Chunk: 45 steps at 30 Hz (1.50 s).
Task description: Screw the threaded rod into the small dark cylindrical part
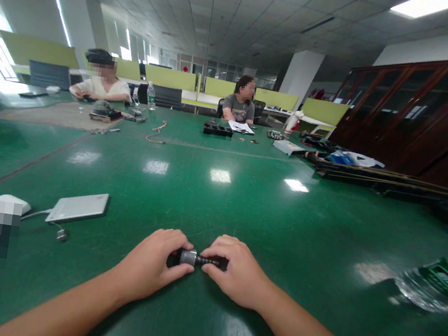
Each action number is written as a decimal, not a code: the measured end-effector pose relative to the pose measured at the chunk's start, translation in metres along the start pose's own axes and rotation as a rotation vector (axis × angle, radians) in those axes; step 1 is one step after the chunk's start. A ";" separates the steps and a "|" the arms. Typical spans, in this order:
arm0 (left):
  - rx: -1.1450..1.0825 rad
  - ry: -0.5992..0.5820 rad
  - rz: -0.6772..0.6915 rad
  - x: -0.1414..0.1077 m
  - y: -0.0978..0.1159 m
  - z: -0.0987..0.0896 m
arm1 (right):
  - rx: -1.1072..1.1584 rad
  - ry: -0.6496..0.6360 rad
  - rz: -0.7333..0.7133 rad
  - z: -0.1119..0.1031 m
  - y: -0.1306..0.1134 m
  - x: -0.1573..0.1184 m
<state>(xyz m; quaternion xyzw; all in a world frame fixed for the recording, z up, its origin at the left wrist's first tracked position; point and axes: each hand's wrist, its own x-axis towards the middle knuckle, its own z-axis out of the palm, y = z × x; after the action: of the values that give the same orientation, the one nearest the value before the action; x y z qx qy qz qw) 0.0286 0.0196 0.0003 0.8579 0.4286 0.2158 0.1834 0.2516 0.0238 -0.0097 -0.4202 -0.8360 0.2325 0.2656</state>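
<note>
A small metal cylinder [188, 257] with a dark threaded or spring-like shaft [203, 261] on its right side lies level just above or on the green table [218, 206]. Around the cylinder end, my left hand [158, 262] has its thumb and fingers closed. The shaft end is pinched between the thumb and fingers of my right hand [237, 270]. Both ends of the part are partly hidden by the hands.
A white flat box [79, 207] with a cable lies at the left. On the right is a clear plastic bottle [436, 284]. Two people sit across the table, near a black tray [217, 129] and scattered tools. Long dark bars [372, 178] lie at the back right.
</note>
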 end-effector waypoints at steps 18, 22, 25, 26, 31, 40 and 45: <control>-0.040 0.018 -0.062 -0.001 -0.002 0.000 | -0.019 0.050 0.039 -0.003 0.007 0.001; -0.054 0.014 -0.080 0.000 -0.003 -0.001 | -0.015 0.059 0.056 -0.004 0.008 0.003; -0.059 0.011 -0.084 0.000 -0.004 0.000 | -0.027 0.054 0.063 -0.006 0.009 0.003; -0.057 0.013 -0.084 0.000 -0.004 0.000 | -0.039 0.053 0.074 -0.007 0.011 0.003; -0.037 0.034 -0.099 0.000 -0.006 0.000 | -0.116 0.095 0.223 -0.016 0.020 0.003; -0.022 0.026 -0.107 0.001 -0.004 -0.002 | -0.046 0.093 0.145 -0.012 0.018 0.004; -0.026 0.010 -0.051 0.001 -0.003 -0.002 | 0.002 0.067 0.098 -0.007 0.014 0.005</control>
<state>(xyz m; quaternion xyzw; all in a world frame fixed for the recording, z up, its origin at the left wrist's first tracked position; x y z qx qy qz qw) 0.0265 0.0226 0.0008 0.8432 0.4483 0.2210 0.1981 0.2616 0.0365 -0.0119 -0.4680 -0.8048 0.2317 0.2821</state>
